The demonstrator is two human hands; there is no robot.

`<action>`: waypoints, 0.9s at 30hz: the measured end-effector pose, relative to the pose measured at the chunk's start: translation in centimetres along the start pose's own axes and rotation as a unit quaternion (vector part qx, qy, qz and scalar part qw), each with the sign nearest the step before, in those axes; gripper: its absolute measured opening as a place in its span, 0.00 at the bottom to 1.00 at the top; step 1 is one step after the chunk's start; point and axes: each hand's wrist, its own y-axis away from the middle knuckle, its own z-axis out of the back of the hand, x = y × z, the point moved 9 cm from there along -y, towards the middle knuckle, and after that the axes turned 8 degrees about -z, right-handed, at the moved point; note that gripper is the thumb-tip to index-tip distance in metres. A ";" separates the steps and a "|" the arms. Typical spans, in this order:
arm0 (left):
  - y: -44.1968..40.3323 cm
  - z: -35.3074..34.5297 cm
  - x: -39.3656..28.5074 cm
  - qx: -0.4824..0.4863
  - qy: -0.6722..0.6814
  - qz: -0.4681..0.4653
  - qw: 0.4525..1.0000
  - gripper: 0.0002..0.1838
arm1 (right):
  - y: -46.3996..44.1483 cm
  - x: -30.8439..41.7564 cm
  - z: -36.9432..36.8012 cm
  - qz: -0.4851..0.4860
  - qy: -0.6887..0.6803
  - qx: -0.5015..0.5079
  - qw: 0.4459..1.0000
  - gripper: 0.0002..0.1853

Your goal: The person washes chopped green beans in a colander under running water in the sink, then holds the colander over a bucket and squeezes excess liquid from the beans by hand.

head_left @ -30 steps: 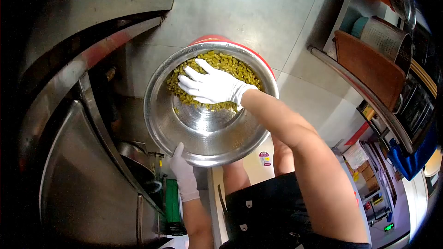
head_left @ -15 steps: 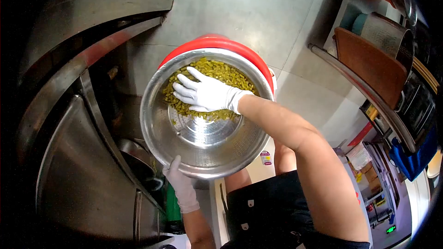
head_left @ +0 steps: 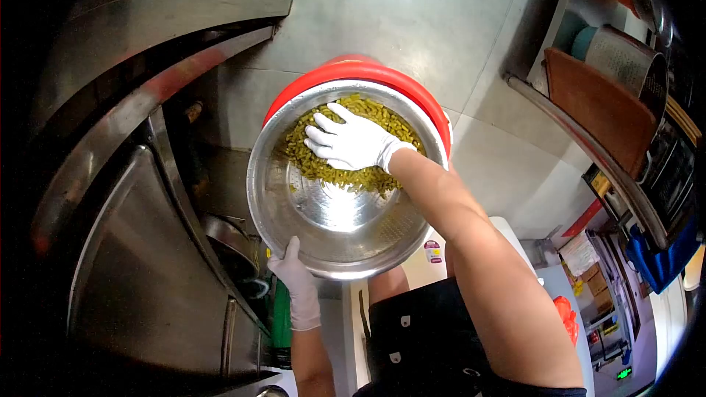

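Note:
A wide metal colander [head_left: 279, 206] with small holes in its wall sits tilted over a red basin [head_left: 346, 70]. Chopped green bean pieces [head_left: 382, 114] are heaped along its far side, and bare metal shows at the near side. My right hand [head_left: 349, 141], in a white glove, lies palm down on the pieces with its fingers spread; the fingertips sink slightly among them. At the near left rim, my left hand [head_left: 296, 283], also gloved, grips the colander with its thumb over the edge and the other fingers hidden beneath.
Steel counters [head_left: 147, 250] run along the left side. A rack on the right holds a brown board [head_left: 599, 106] and a perforated metal container [head_left: 625, 59]. Grey floor tiles [head_left: 397, 22] lie beyond the basin. A blue cloth [head_left: 662, 250] hangs at the right.
The colander, the basin and both hands appear a little further right, as does the surrounding room. My right hand stays on the bean pieces, and my left hand keeps its hold on the rim.

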 end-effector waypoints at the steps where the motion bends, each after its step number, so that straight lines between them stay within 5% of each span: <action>1: -0.2 0.0 0.0 0.004 0.003 0.001 1.000 0.14 | -0.1 0.0 0.0 0.000 0.000 -0.002 1.000 0.24; 27: -0.1 -0.8 -1.2 0.024 0.021 -0.042 0.999 0.17 | -0.1 -0.6 0.2 0.003 -0.018 -0.014 1.000 0.22</action>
